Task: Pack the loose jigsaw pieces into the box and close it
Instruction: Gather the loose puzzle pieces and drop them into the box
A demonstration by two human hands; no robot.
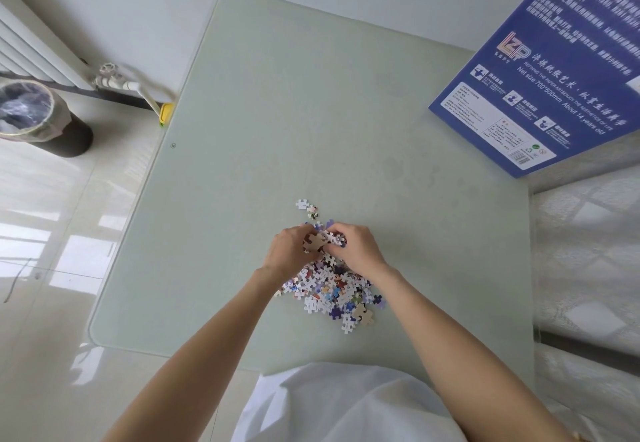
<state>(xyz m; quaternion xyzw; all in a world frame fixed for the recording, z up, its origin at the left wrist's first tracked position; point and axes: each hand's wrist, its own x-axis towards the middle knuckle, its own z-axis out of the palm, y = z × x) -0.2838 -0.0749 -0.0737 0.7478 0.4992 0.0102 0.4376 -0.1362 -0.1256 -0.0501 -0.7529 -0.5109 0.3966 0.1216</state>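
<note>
A heap of loose jigsaw pieces [334, 291] lies on the pale green table [277, 112], near its front middle. My left hand [289, 251] and my right hand [356, 247] meet at the heap's far end, fingers curled round a clump of pieces [317, 241] held between them. Two stray pieces [306, 207] lie just beyond the hands. The blue jigsaw box [540, 71], printed with white text, lies at the table's far right corner; it is cut off by the frame edge, so I cannot tell if it is open.
A bin [31, 114] lined with a plastic bag stands on the tiled floor at left, next to a white radiator [31, 47] and its pipe. A surface under a white lace cloth [588, 251] adjoins the table's right edge.
</note>
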